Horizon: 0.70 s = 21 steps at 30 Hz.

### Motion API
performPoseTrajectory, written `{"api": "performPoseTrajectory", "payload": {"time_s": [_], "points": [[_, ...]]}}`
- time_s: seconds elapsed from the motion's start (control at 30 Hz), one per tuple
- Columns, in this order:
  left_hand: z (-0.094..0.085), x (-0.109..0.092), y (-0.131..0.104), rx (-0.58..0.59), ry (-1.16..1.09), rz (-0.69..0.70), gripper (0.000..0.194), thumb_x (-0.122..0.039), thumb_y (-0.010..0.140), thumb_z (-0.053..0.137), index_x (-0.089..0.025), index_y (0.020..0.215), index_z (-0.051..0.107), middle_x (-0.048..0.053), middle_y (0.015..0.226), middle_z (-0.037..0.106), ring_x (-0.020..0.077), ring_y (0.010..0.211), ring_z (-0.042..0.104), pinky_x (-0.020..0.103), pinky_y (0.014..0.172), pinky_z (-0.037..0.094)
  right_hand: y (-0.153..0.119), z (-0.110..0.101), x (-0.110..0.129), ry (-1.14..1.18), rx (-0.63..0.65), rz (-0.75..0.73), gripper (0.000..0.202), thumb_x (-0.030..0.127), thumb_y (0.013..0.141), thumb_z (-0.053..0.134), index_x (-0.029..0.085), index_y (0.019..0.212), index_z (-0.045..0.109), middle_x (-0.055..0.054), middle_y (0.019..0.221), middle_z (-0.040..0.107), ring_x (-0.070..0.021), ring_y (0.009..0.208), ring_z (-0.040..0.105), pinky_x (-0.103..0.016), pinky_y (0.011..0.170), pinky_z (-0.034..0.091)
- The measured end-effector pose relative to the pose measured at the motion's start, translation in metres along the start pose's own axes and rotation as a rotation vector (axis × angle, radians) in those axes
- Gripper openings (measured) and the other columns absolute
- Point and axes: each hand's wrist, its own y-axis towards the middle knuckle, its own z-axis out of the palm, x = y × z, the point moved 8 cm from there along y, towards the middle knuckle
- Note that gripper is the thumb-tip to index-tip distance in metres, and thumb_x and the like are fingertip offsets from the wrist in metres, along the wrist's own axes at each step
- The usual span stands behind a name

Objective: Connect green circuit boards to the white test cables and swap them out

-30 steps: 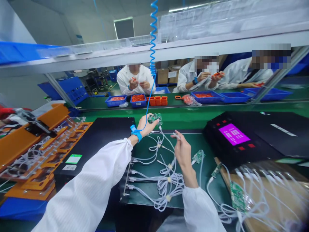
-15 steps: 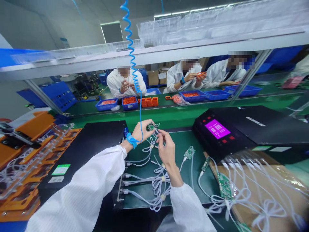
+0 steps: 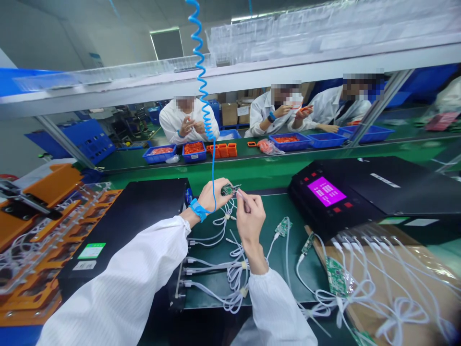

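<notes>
A small green circuit board [image 3: 227, 190] is pinched in the fingers of my left hand [image 3: 211, 196], which wears a blue wrist strap [image 3: 198, 210] with a coiled blue cord. My right hand [image 3: 249, 216] is closed at the board's right edge, its thumb and finger around a white cable plug that they mostly cover. Below the hands, bundled white cables [image 3: 236, 274] lie on the green mat [image 3: 205, 300]. To the right of my right hand, another circuit board [image 3: 283, 227] lies with a white cable plugged into it.
A black box [image 3: 126, 226] stands left, with cables in its side. At right is a black tester [image 3: 326, 192] with a magenta screen; cables and boards lie before it. An orange fixture [image 3: 72, 240] is far left. Across the bench, co-workers handle parts by blue bins [image 3: 194, 156].
My right hand has turned and closed in against the board's edge; the plug that showed between its fingers is now mostly covered. My left hand holds the board in nearly the same place.
</notes>
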Motion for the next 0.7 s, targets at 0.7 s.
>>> {"api": "performPoseTrajectory", "payload": {"time_s": [0.7], "points": [[0.006,0.002,-0.001,0.056,0.104,0.002,0.013,-0.023,0.086,0.071,-0.020,0.078,0.062,0.003,0.080,0.067,0.0191,0.077,0.064,0.028,0.066,0.041,0.001,0.003,0.008,0.032,-0.041,0.008,0.028,0.036,0.101,0.056,0.016,0.097,0.075,-0.003,0.082,0.061,-0.0107,0.062,0.048,-0.026,0.061,0.045]]}}
